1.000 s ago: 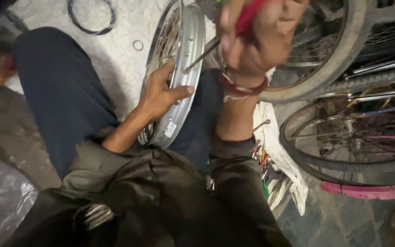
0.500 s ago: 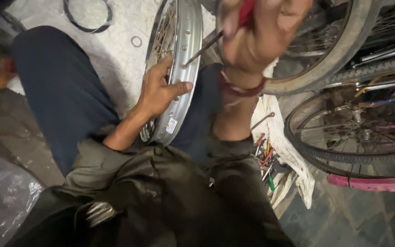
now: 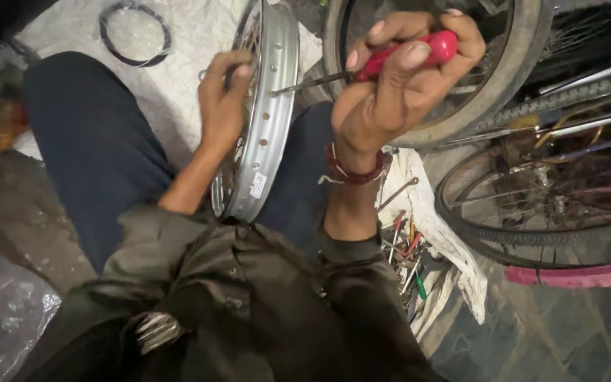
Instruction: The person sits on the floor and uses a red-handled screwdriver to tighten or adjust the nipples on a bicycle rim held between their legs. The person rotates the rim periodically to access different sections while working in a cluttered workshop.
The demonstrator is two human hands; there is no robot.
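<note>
Both hands work a bare silver wheel rim (image 3: 266,120) upright between the knees: left hand (image 3: 222,99) fingers pinch its spokes, right hand (image 3: 390,85) fingers clamp a red-handled screwdriver (image 3: 390,60), tip at a rim hole; seating it squarely seems next.

The wheel rim (image 3: 266,120) is bare metal — bright, smooth and glossy, with punched spoke holes and a small paper sticker. The screwdriver (image 3: 383,64) has a glossy red plastic handle and a dull dark metal shaft. The right hand (image 3: 397,85) wears a wristband (image 3: 353,168) of red thread, matt and fibrous. The trousers (image 3: 93,155) are dark blue cloth, matt. The jacket (image 3: 249,304) looks like dark synthetic cloth with a slight sheen. The white sheet (image 3: 178,64) under the rim is crumpled, matt cloth. The tyres (image 3: 518,71) at the right are matt rubber — ribbed tread. The ground (image 3: 8,219) is rough, dull stone.
</note>
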